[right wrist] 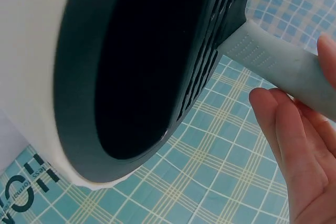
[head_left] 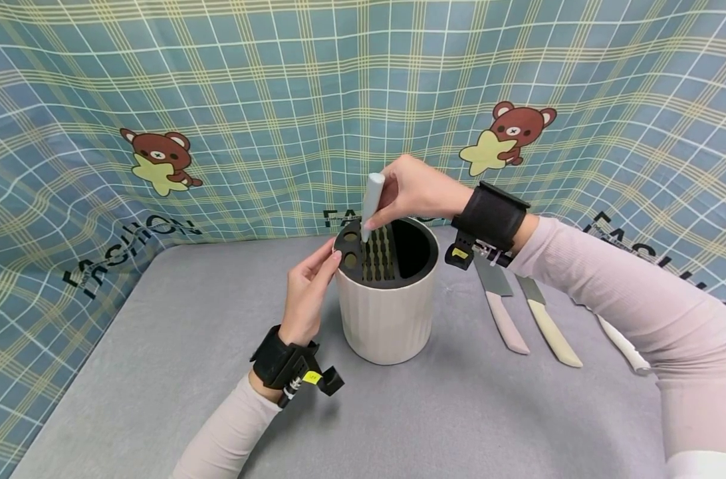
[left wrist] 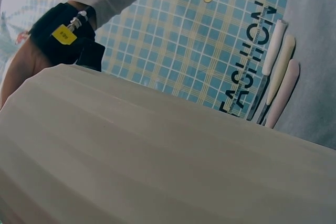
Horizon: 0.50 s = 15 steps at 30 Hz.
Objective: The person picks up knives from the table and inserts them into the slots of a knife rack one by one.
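Note:
A round, white, ribbed knife block [head_left: 387, 326] with a black slotted top stands upright on the grey surface. Thumb and fingers of my right hand [head_left: 419, 189] pinch the pale blue-grey handle of a knife [head_left: 373, 193] above the narrow slots. In the right wrist view the handle [right wrist: 283, 61] meets the slotted part of the top, and no blade shows. My left hand [head_left: 306, 289] touches the left rim of the block with its thumb and fingers fairly straight. That hand is mostly hidden in the left wrist view, where the block's wall [left wrist: 157, 150] fills the lower part.
Right of the block lie a pink-handled knife [head_left: 506, 322], a yellow-handled knife [head_left: 554, 332] and a white-handled knife [head_left: 623, 342], the last partly behind my right sleeve. The block's top also has a wide opening [head_left: 413, 249] and round holes. A plaid cloth [head_left: 267, 120] hangs behind.

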{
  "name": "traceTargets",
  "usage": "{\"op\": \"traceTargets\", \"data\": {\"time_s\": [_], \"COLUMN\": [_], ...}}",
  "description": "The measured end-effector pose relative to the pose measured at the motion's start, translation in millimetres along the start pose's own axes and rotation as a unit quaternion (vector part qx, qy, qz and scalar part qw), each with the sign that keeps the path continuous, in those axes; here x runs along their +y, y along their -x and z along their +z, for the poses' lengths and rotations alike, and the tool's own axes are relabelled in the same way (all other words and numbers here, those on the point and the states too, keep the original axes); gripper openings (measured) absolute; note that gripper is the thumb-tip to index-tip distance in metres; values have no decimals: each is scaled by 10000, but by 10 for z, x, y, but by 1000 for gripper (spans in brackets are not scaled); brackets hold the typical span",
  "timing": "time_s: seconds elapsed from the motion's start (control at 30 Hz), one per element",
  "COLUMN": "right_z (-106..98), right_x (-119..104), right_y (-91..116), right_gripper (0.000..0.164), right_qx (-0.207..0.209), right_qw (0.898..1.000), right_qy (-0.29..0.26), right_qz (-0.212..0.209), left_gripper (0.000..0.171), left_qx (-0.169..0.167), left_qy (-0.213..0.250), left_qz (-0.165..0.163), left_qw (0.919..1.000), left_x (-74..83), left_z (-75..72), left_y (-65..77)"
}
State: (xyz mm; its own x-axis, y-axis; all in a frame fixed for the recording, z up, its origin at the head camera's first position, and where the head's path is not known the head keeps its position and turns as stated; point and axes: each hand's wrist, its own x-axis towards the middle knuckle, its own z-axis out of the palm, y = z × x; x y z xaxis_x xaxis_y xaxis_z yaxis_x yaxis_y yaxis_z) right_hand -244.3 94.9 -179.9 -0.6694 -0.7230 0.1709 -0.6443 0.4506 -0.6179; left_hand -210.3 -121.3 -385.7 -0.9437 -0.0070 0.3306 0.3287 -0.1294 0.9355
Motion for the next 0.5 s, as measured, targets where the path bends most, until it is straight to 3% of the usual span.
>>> {"op": "traceTargets", "data": {"time_s": [0.1,0.13,0.27,0.33,0.37,0.5], "right_z": [22,32,43,22,6,-73], "right_x": [5,11,48,86,110,232], "right_y": [19,27,84,128,154,294], "right_gripper": [20,20,26,32,35,43], "right_qx": [-28,-37,-65,-15,26,305], "right_qw": [9999,9998,9990,9987,9987,9987], "right_qy": [52,32,-145,-235,-259,-300], "right_qz": [-140,-185,-409,-443,-440,-280], "left_gripper": [49,48,55,58,61,57], "left_qx": [-71,-104,-52,-51,2,107], "left_qy": [-32,49,125,222,141,126], "left_qz": [242,259,159,195,172,-118], "left_qw": [9997,9996,9998,9996,9998,9998], "left_x": [-469,-427,226,446,423,589], "left_z": [-187,-178,61,153,154,220], "left_y": [-153,-139,87,170,162,203]}}
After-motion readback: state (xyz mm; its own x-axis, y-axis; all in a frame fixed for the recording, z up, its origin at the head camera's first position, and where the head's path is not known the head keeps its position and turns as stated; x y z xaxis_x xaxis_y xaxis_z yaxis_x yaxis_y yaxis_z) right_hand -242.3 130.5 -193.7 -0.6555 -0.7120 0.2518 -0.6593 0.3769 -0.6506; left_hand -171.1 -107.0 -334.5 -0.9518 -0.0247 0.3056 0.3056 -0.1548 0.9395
